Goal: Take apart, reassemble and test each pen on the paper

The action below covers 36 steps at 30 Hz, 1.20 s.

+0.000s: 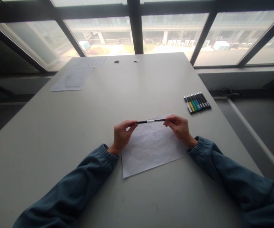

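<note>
A black pen with a white middle [150,121] is held level between my two hands. My left hand [124,133] pinches its left end between thumb and fingers. At the other end, my right hand [178,127] closes on the dark tip in the same way. Under the pen lies a sheet of paper [148,155] with faint grey marks, its upper right part covered by my right hand. To the right, a row of several pens [197,103] lies side by side, with white, yellow, green, blue and black barrels.
The white table [98,104] reaches to the windows. More papers [72,77] lie at its far left corner. Two round holes [116,62] are near the back edge. Past the right edge runs a pale pipe [258,139].
</note>
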Motion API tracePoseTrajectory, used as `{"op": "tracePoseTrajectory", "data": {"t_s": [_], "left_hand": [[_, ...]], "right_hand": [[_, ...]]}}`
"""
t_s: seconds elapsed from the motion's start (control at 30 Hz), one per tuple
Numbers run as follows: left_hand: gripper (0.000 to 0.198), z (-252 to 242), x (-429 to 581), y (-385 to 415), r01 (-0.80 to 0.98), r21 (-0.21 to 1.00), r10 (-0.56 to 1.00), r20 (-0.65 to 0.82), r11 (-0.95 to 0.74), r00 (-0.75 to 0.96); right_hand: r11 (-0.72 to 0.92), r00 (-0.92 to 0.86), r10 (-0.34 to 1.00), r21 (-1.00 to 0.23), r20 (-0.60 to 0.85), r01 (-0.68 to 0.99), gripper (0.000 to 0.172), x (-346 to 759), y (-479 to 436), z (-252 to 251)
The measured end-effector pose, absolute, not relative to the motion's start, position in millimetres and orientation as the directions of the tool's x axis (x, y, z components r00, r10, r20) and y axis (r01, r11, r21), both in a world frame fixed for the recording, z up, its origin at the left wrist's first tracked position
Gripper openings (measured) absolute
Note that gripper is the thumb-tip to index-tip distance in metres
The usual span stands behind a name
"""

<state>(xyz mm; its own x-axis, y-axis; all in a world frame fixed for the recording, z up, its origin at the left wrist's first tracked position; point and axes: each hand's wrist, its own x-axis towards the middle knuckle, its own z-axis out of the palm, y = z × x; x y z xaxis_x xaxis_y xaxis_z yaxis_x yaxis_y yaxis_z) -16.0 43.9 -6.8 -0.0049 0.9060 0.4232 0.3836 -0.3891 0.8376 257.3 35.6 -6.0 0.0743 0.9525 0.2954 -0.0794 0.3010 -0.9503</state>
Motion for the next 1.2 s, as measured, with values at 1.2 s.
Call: {"op": "tracePoseTrajectory", "data": {"t_s": [1.2], "left_hand": [[0.018,-3.0,-16.0,41.9,0.406,0.820,0.901,0.433,-0.403,0.020]], "right_hand": [[0.226,0.092,0.969,-0.973,0.228,0.036,0.026,258.8,33.2,-0.9]]}}
